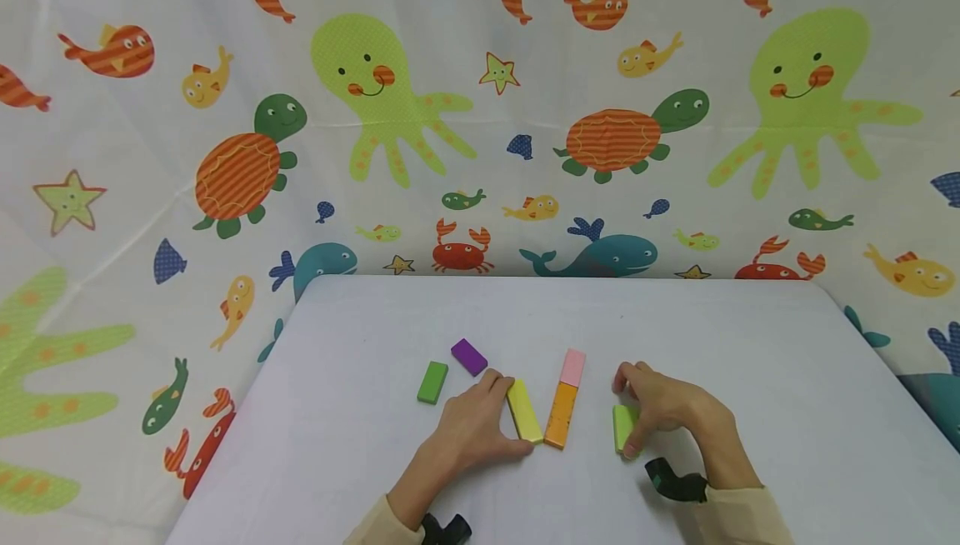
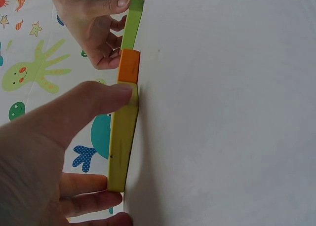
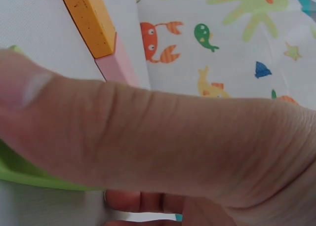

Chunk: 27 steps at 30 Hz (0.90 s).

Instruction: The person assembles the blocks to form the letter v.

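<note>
A long yellow block (image 1: 525, 412) lies slanted on the white table. My left hand (image 1: 471, 424) holds it lengthwise, thumb at its near end and fingers at its far end. Just right of it, an orange block (image 1: 561, 416) meets a pink block (image 1: 572, 367) end to end in a slanted line. The near ends of the yellow and orange blocks almost meet. My right hand (image 1: 667, 403) grips a light green block (image 1: 624, 428) farther right, thumb by its near end, index finger curled beyond its far end. In the right wrist view the thumb hides much of this block (image 3: 34, 174).
A green block (image 1: 432, 382) and a purple block (image 1: 469, 357) lie to the left, beyond my left hand. The white table (image 1: 360, 320) ends at the back against a curtain (image 1: 450, 145) printed with sea animals.
</note>
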Motion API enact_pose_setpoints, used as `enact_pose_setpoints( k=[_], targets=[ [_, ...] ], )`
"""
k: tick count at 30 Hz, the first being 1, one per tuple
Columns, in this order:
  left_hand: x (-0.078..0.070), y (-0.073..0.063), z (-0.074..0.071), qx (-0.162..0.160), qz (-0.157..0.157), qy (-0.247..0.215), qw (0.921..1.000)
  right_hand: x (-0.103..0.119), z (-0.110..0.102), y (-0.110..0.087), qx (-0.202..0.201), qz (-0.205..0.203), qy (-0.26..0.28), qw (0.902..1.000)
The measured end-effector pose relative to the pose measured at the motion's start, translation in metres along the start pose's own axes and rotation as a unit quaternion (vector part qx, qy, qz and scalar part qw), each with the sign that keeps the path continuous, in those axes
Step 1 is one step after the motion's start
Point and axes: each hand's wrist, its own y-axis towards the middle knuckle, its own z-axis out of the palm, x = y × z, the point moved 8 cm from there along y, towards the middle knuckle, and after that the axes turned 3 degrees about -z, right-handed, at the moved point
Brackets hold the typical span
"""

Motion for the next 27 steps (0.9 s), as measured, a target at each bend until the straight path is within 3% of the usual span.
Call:
enact_pose_setpoints(
  k=[9, 27],
  targets=[
    [-0.002, 0.002, 0.001, 0.0, 0.0, -0.002, 1.0, 0.001, -0.002, 0.003, -0.009, -0.025, 0.029, 0.9992],
    [-0.004, 0.006, 0.001, -0.012, 0.002, 0.001, 0.9999, -0.003, -0.013, 0.011, -0.049, -0.058, 0.024, 0.9968]
  ],
)
